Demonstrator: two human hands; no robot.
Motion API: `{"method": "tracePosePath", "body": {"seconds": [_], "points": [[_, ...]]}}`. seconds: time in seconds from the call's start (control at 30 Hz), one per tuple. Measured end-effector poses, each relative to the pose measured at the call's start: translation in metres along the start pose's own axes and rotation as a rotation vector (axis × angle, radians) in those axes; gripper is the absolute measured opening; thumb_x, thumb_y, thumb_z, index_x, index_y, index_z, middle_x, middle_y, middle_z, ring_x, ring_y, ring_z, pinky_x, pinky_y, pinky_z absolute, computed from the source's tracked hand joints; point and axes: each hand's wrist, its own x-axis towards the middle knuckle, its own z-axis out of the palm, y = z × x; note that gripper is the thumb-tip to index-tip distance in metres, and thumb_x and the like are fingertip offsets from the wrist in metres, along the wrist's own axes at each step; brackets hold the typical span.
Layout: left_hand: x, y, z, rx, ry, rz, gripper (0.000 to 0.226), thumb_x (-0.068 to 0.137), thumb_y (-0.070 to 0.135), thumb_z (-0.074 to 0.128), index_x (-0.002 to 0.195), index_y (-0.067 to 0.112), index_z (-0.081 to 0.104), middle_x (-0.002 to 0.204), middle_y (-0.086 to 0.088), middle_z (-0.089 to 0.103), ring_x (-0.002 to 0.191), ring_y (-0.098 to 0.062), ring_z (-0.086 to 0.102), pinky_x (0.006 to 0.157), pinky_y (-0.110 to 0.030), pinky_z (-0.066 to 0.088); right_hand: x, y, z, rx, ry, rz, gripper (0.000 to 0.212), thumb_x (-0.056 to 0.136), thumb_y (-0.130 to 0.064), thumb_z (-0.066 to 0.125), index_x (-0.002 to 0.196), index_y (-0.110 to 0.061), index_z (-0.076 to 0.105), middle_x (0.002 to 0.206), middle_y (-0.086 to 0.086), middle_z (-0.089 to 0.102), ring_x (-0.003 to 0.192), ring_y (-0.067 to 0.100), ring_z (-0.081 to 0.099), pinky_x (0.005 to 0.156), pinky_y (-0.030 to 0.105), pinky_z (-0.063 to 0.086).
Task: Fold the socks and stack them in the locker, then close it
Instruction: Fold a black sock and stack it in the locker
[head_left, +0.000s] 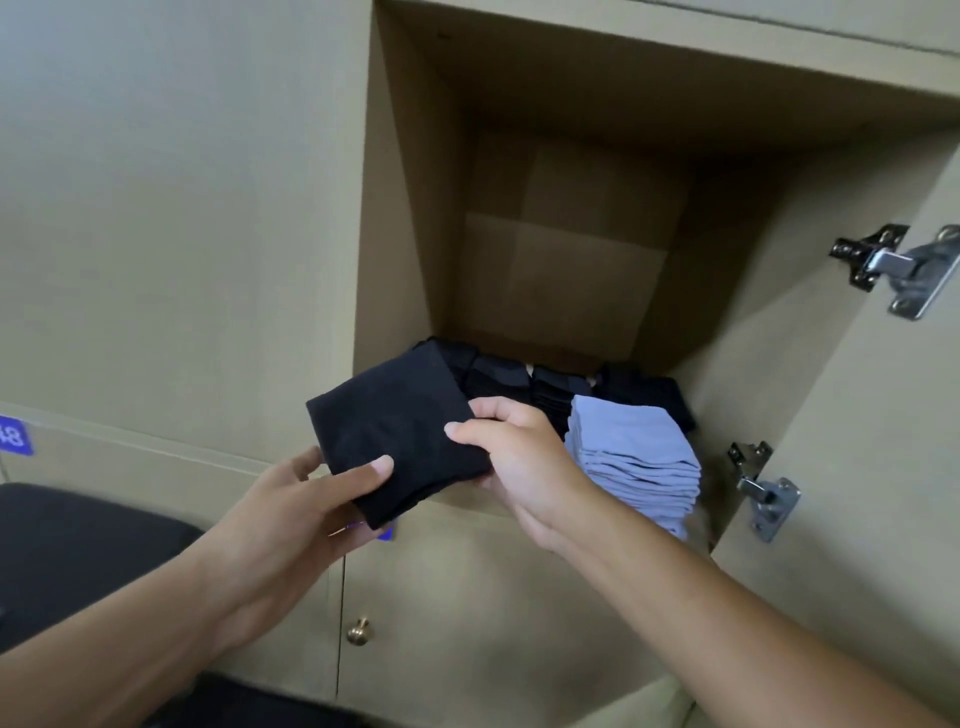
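The locker (597, 249) stands open, a beige compartment with a brown back wall; on its floor, at the front right, sits a stack of folded light-blue socks (636, 457); behind and left of it, dark folded socks (519, 382) lie in a row across the floor, touching one another; the blue stack reaches the front edge.

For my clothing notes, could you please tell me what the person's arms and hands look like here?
Both forearms are bare, with no sleeves in view. The left hand and right hand wear no gloves, rings, watch or bracelet that I can see. Fingernails are short and unpainted.
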Motion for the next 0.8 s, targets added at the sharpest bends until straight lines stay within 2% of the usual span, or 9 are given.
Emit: {"method": "tracePosePath", "body": {"seconds": [0.07,0.17,0.23,0.3,0.47,0.57,0.63,0.7,0.8], "points": [[0.001,-0.002,0.005,0.010,0.016,0.027,0.045,0.082,0.010,0.072,0.126,0.013,0.065,0.112,-0.009,0.077,0.104,-0.027,0.075,0.094,-0.039,0.052,-0.001,-0.001,-0.005,0.060,0.007,0.036,0.030,0.080,-0.018,0.076,0.108,-0.016,0.068,0.108,0.006,0.077,0.113,0.029,0.068,0.105,0.053,0.050],[0.006,-0.006,0.011,-0.002,0.038,0.067,0.034,0.089,0.007,0.069,0.123,0.010,0.066,0.111,-0.009,0.077,0.106,-0.027,0.074,0.095,-0.038,0.055,-0.005,-0.006,-0.011,0.299,-0.114,0.095,0.039,0.090,-0.008,0.071,0.127,-0.004,0.062,0.117,0.012,0.074,0.114,0.029,0.069,0.098,0.041,0.056],[0.008,-0.006,0.017,-0.018,0.044,0.091,0.033,0.091,0.007,0.069,0.123,0.009,0.065,0.111,-0.009,0.077,0.104,-0.025,0.075,0.088,-0.033,0.062,-0.012,-0.009,-0.013,0.408,-0.197,0.087,0.037,0.093,-0.003,0.067,0.129,-0.001,0.063,0.122,0.014,0.072,0.116,0.028,0.068,0.103,0.039,0.054],[0.011,-0.006,0.025,-0.037,0.037,0.115,0.031,0.093,0.006,0.068,0.123,0.008,0.065,0.112,-0.009,0.077,0.103,-0.023,0.075,0.082,-0.028,0.063,-0.016,-0.010,-0.013,0.441,-0.207,0.054,0.037,0.092,0.001,0.067,0.129,-0.001,0.063,0.123,0.013,0.072,0.117,0.027,0.068,0.107,0.041,0.051],[0.017,-0.004,0.042,0.068,0.012,0.140,0.030,0.093,0.010,0.071,0.122,0.008,0.063,0.109,-0.014,0.076,0.098,-0.028,0.076,0.081,-0.033,0.064,-0.016,-0.017,-0.021,0.310,-0.087,-0.039,0.034,0.094,0.007,0.061,0.127,-0.004,0.063,0.121,0.011,0.073,0.115,0.026,0.069,0.100,0.040,0.055],[0.020,-0.003,0.044,0.227,0.026,0.158,0.024,0.091,0.015,0.075,0.104,0.003,0.059,0.091,-0.023,0.071,0.085,-0.030,0.077,0.083,-0.042,0.063,-0.006,-0.037,-0.039,0.237,0.007,-0.095,0.032,0.095,0.005,0.062,0.124,-0.008,0.063,0.120,0.009,0.073,0.114,0.025,0.069,0.096,0.038,0.057],[0.022,-0.004,0.045,0.328,0.023,0.225,0.025,0.089,0.015,0.077,0.098,0.004,0.056,0.076,-0.012,0.067,0.079,-0.029,0.077,0.082,-0.047,0.061,0.003,-0.054,-0.055,0.163,0.082,-0.143,0.033,0.094,0.002,0.064,0.123,-0.014,0.061,0.119,0.007,0.073,0.112,0.024,0.069,0.095,0.041,0.057],[0.024,-0.005,0.044,0.449,0.011,0.296,0.025,0.088,0.015,0.078,0.095,0.006,0.056,0.071,-0.003,0.069,0.075,-0.028,0.076,0.079,-0.048,0.060,0.015,-0.067,-0.071,0.038,0.185,-0.182,0.037,0.093,-0.003,0.069,0.121,-0.022,0.057,0.118,0.006,0.072,0.111,0.025,0.069,0.096,0.048,0.057],[0.026,-0.008,0.047,0.648,-0.014,0.377,0.023,0.087,0.020,0.079,0.091,0.020,0.057,0.075,0.003,0.072,0.069,-0.021,0.074,0.061,-0.040,0.054,0.033,-0.081,-0.097,-0.142,0.341,-0.242,0.040,0.092,-0.008,0.072,0.114,-0.032,0.048,0.113,0.006,0.070,0.108,0.024,0.068,0.096,0.049,0.056]]}}
